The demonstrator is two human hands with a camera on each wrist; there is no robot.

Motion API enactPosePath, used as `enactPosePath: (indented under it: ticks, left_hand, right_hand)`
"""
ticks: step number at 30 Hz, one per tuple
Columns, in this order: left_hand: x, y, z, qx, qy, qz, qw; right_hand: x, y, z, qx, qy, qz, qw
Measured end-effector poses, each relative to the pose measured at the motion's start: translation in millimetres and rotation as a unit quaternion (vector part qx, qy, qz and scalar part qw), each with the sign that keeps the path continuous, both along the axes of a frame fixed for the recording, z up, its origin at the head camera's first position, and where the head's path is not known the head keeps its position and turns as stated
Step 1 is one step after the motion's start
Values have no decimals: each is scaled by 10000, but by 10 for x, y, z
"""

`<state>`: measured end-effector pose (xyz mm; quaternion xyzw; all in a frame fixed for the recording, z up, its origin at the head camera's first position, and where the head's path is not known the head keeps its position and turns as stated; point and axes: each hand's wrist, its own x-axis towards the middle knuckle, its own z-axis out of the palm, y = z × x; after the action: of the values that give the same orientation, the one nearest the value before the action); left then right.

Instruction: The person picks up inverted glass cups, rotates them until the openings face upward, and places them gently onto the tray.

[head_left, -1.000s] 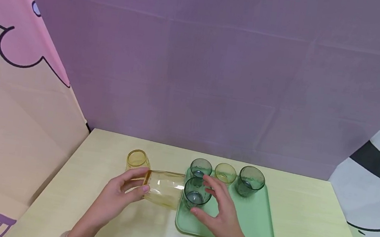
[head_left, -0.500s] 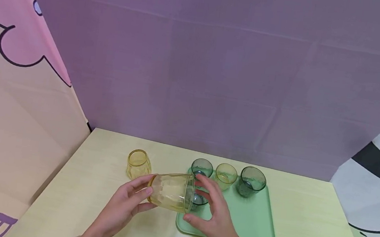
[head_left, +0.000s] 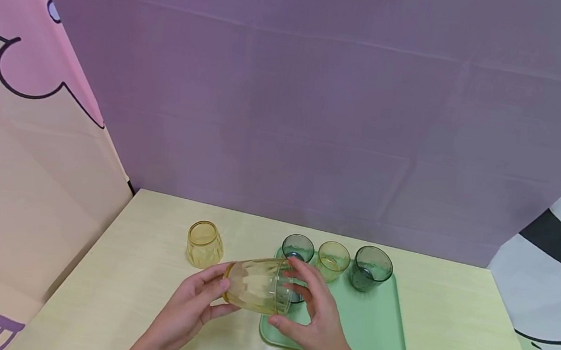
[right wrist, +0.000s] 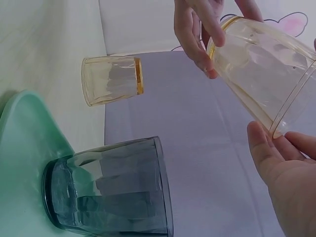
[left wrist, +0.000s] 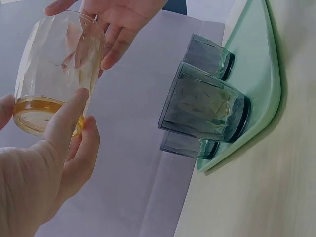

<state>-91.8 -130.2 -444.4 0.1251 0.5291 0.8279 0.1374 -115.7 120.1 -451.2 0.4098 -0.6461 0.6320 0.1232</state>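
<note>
A yellow glass tumbler [head_left: 252,285] is held on its side above the table, its mouth towards the right. My left hand [head_left: 188,306] grips the thick amber base [left wrist: 37,116], thumb on the near side. At the other end, my right hand [head_left: 314,325] holds the rim, with the thumb below and the fingers curled over the top and far side. In the right wrist view, the right thumb and a fingertip meet at the rim's edge [right wrist: 276,132]. A second yellow tumbler [head_left: 204,253] stands upside down on the table, behind my left hand.
A green tray [head_left: 375,344] lies right of centre. On it stand a small grey-blue glass [head_left: 298,242], a small yellow glass [head_left: 333,257] and a larger grey one [head_left: 371,271]. Another grey-blue glass [right wrist: 108,190] is mostly hidden behind the held tumbler in the head view.
The yellow tumbler has moved right in my left hand, its mouth turning slightly towards the camera. My right hand, earlier apart from it, now holds its rim.
</note>
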Motion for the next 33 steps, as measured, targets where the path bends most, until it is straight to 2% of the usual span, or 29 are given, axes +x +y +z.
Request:
enactPosePath:
  ticks: [5, 10, 17, 21, 24, 27, 33]
  left_hand:
    - [-3, 13, 8, -67, -139, 28, 9999]
    - [-9, 10, 13, -275, 68, 127, 9995]
    - [-44, -29, 10, -928, 330, 525, 9938]
    - [-75, -71, 21, -1346, 524, 838, 9859]
    - [-106, -112, 39, -1846, 652, 1152, 9739]
    - [-143, -166, 48, -2392, 784, 1455, 9568]
    - [-208, -279, 31, -3533, 1069, 1891, 9099]
  right_hand:
    - [14, 1, 13, -72, -6, 22, 10000]
    - [4, 15, 10, -140, 129, -14, 9998]
    - [60, 41, 172, -4, 317, -292, 9991]
    - [96, 75, 264, 222, 328, -591, 9975]
    - [73, 137, 247, 419, 338, -811, 9953]
    - [41, 214, 214, 690, 312, -1079, 9913]
    - [31, 331, 232, 1173, 232, -1524, 9811]
